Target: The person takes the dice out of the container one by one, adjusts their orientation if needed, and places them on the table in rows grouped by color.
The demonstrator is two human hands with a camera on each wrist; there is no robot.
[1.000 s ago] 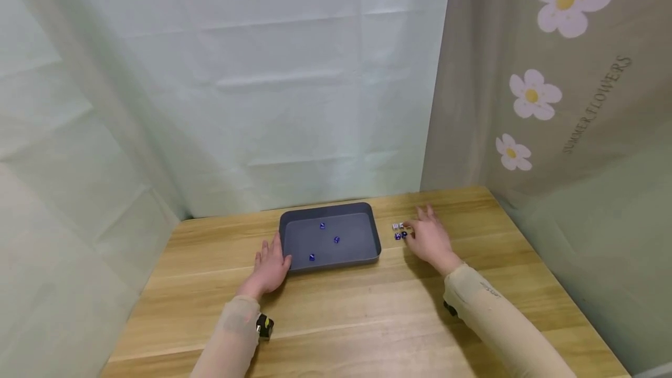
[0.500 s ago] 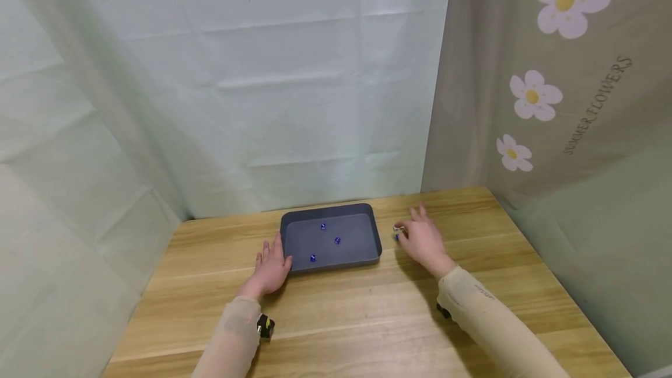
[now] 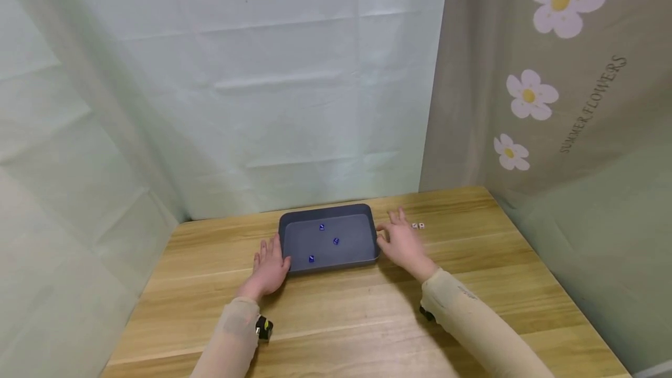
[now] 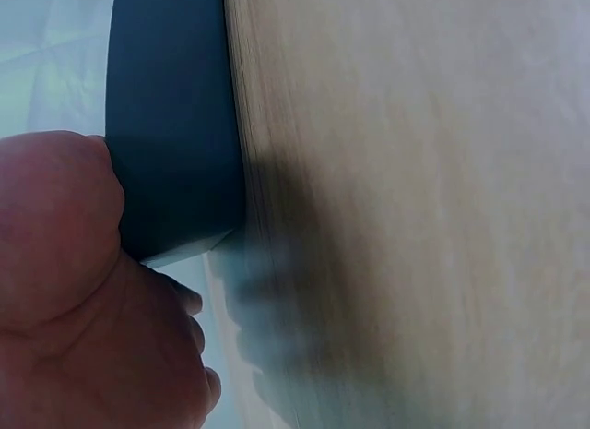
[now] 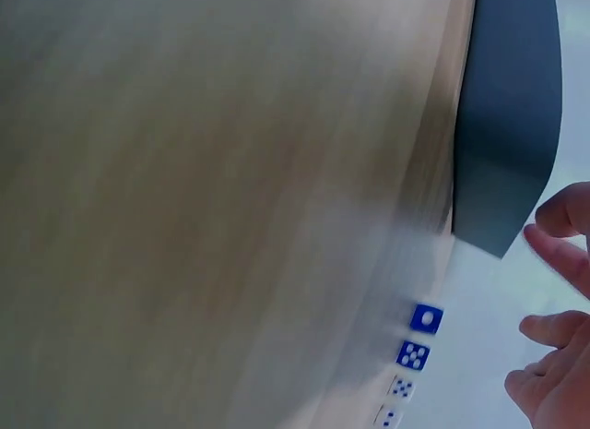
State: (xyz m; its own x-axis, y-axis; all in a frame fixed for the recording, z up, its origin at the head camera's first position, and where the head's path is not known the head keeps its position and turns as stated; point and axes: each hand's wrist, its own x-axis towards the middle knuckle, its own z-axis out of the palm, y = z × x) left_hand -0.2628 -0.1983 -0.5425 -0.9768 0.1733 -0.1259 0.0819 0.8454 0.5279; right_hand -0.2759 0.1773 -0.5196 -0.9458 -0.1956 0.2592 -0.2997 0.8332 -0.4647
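Observation:
My left hand (image 3: pixel 270 268) rests against the left end of a shallow grey tray (image 3: pixel 331 265), fingers extended along its side and thumb at the front corner. The left wrist view shows this thumb (image 4: pixel 55 208) against the tray's outer wall. Inside the tray lie a blue die (image 3: pixel 322 227) at the back, another (image 3: pixel 336 241) in the middle and a third (image 3: pixel 311 259) near the front. My right hand (image 3: pixel 403 244) is at the tray's right rim, thumb and index finger brought close together. I cannot tell whether they pinch a die.
Right of the tray, the right wrist view shows two blue dice (image 5: pixel 426 318) and two white dice (image 5: pixel 401 387) in a row on the wooden table (image 3: pixel 357 319). White dice (image 3: pixel 418 226) also show beyond my right hand in the head view. Curtains (image 3: pixel 294 104) hang behind and beside the table.
My right hand has moved left from the dice on the table to the tray's right rim, uncovering white dice at its right. My left hand and the tray stay put.

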